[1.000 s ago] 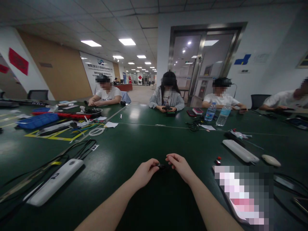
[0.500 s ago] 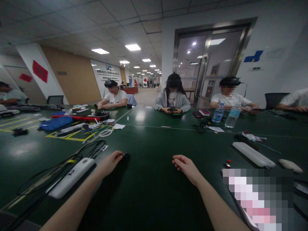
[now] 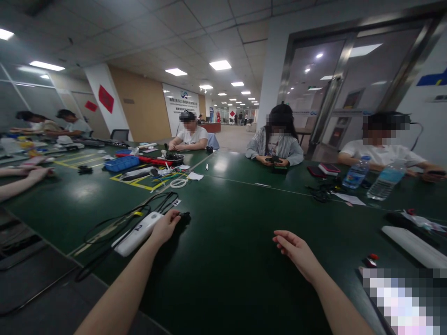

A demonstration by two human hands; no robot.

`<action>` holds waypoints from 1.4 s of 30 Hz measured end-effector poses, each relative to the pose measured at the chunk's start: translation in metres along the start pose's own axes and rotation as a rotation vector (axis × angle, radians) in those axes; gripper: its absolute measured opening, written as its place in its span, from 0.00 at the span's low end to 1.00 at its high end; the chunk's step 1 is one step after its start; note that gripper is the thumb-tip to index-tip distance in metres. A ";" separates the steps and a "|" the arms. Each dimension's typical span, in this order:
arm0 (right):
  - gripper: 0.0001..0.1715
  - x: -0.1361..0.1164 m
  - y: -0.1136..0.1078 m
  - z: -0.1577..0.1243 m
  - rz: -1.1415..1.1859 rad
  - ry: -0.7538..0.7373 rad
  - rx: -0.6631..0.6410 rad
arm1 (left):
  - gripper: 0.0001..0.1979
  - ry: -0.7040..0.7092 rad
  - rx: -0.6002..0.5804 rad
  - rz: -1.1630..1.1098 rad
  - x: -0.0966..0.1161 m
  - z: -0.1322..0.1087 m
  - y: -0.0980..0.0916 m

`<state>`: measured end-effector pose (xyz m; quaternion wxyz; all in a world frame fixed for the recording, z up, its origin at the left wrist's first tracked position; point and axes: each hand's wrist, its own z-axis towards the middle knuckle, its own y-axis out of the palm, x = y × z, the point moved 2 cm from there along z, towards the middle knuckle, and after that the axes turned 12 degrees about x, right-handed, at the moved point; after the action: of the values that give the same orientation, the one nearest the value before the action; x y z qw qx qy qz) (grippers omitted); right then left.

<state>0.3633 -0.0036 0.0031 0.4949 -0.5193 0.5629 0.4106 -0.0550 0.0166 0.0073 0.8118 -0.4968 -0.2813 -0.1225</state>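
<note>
My left hand [image 3: 168, 226] has its fingers closed on a small black object [image 3: 185, 217] at the table surface, just right of a white power strip [image 3: 137, 235] marked 2. What the object is cannot be made out. My right hand [image 3: 291, 249] hovers over the green table [image 3: 223, 260], palm turned inward. Its fingers are loosely curled and apart, with nothing between them. A small red-topped item [image 3: 372, 259] lies to the right of that hand.
Black cables [image 3: 104, 223] run beside the power strip. Farther left are a blue basket [image 3: 121, 163] and loose wires. Two water bottles [image 3: 356, 172] stand at the right. A long white object [image 3: 414, 244] lies nearer. Several people sit around the table.
The view has turned to the left, so the table's near left edge and another person's arms have come into sight. My left hand remains at the black object; my right hand stays curled and empty.
</note>
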 end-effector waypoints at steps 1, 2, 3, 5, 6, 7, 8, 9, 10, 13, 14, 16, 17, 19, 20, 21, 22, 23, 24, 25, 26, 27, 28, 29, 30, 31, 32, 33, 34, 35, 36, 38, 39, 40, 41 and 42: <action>0.15 0.000 0.000 0.000 -0.003 0.006 0.004 | 0.16 0.004 -0.008 -0.005 0.000 0.000 0.000; 0.15 -0.001 0.000 0.000 -0.005 0.010 0.009 | 0.16 0.007 -0.011 -0.009 0.000 0.000 0.000; 0.15 -0.002 0.000 0.000 -0.007 0.013 0.012 | 0.16 0.010 -0.012 -0.008 -0.001 0.000 0.000; 0.16 -0.003 0.001 -0.001 -0.011 0.012 0.018 | 0.16 0.018 -0.011 0.002 -0.003 0.001 0.001; 0.16 -0.003 0.001 -0.001 -0.019 0.011 0.019 | 0.16 0.016 -0.008 0.008 -0.003 0.001 0.002; 0.17 -0.003 0.001 0.000 -0.030 0.009 0.016 | 0.16 0.010 -0.005 0.014 -0.004 0.002 0.004; 0.18 -0.003 0.001 0.000 -0.044 0.006 0.009 | 0.16 0.000 -0.001 0.020 -0.004 0.002 0.005; 0.19 -0.003 0.001 0.000 -0.057 0.001 0.001 | 0.16 -0.015 0.006 0.028 -0.004 0.003 0.006; 0.19 -0.003 0.000 0.000 -0.070 -0.004 -0.007 | 0.15 -0.029 0.014 0.035 -0.004 0.003 0.006; 0.19 -0.002 0.000 0.002 -0.088 -0.012 -0.024 | 0.15 -0.049 0.041 0.048 -0.002 0.004 0.008; 0.19 -0.001 0.000 0.002 -0.091 -0.012 -0.027 | 0.15 -0.052 0.045 0.050 -0.002 0.004 0.008; 0.19 0.000 -0.001 0.003 -0.098 -0.016 -0.030 | 0.16 -0.053 0.041 0.044 -0.003 0.004 0.008; 0.19 0.000 -0.001 0.003 -0.101 -0.017 -0.031 | 0.16 -0.049 0.035 0.031 -0.004 0.004 0.008; 0.19 0.001 -0.002 0.003 -0.108 -0.018 -0.035 | 0.17 -0.029 0.018 -0.009 -0.007 0.005 0.008; 0.19 0.001 -0.002 0.003 -0.111 -0.019 -0.037 | 0.18 -0.016 0.008 -0.028 -0.008 0.005 0.008; 0.19 0.002 -0.002 0.004 -0.114 -0.022 -0.039 | 0.18 -0.003 -0.002 -0.041 -0.009 0.005 0.008; 0.19 0.003 -0.002 0.004 -0.117 -0.025 -0.042 | 0.19 0.009 -0.013 -0.045 -0.010 0.005 0.008; 0.19 0.003 -0.002 0.004 -0.119 -0.031 -0.043 | 0.19 0.020 -0.023 -0.040 -0.010 0.005 0.008; 0.19 0.004 -0.002 0.004 -0.121 -0.037 -0.043 | 0.19 0.031 -0.032 -0.031 -0.010 0.004 0.008; 0.18 0.004 -0.002 0.005 -0.123 -0.042 -0.043 | 0.19 0.043 -0.039 -0.022 -0.009 0.004 0.008; 0.18 0.004 -0.001 0.005 -0.123 -0.047 -0.043 | 0.19 0.055 -0.044 -0.014 -0.009 0.004 0.007; 0.18 0.004 -0.001 0.005 -0.124 -0.050 -0.045 | 0.18 0.065 -0.047 -0.008 -0.008 0.004 0.007; 0.18 0.004 0.000 0.004 -0.124 -0.052 -0.047 | 0.18 0.073 -0.048 -0.002 -0.007 0.004 0.006; 0.18 0.004 0.000 0.004 -0.125 -0.053 -0.047 | 0.18 0.080 -0.050 0.003 -0.006 0.004 0.006; 0.17 0.003 0.001 0.004 -0.126 -0.053 -0.049 | 0.18 0.085 -0.052 0.009 -0.006 0.003 0.005; 0.17 0.003 0.001 0.004 -0.128 -0.053 -0.048 | 0.18 0.089 -0.054 0.015 -0.005 0.003 0.004; 0.17 0.002 0.001 0.003 -0.129 -0.053 -0.047 | 0.18 0.092 -0.059 0.020 -0.005 0.003 0.003; 0.17 0.002 0.001 0.003 -0.131 -0.053 -0.048 | 0.18 0.096 -0.066 0.022 -0.004 0.003 0.003; 0.17 0.002 0.001 0.002 -0.132 -0.054 -0.048 | 0.18 0.100 -0.071 0.023 -0.004 0.003 0.003; 0.17 0.001 0.001 0.002 -0.133 -0.055 -0.050 | 0.18 0.104 -0.075 0.024 -0.004 0.003 0.002; 0.17 0.000 0.001 0.002 -0.135 -0.053 -0.051 | 0.18 0.109 -0.076 0.024 -0.004 0.003 0.002; 0.17 -0.001 0.001 0.001 -0.139 -0.048 -0.050 | 0.17 0.121 -0.072 0.023 -0.003 0.002 0.003; 0.17 -0.001 0.001 0.001 -0.141 -0.043 -0.047 | 0.17 0.126 -0.070 0.023 -0.002 0.002 0.003; 0.17 -0.002 0.001 0.000 -0.142 -0.037 -0.045 | 0.16 0.132 -0.069 0.023 0.000 0.001 0.002; 0.17 -0.002 0.001 0.000 -0.143 -0.032 -0.044 | 0.16 0.137 -0.069 0.023 0.002 0.001 0.002; 0.18 -0.002 0.001 0.001 -0.143 -0.030 -0.041 | 0.16 0.143 -0.070 0.025 0.004 0.000 0.001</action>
<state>0.3623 -0.0025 0.0047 0.5205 -0.5620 0.5083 0.3936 -0.0510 0.0169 0.0091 0.8134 -0.5183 -0.2121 -0.1574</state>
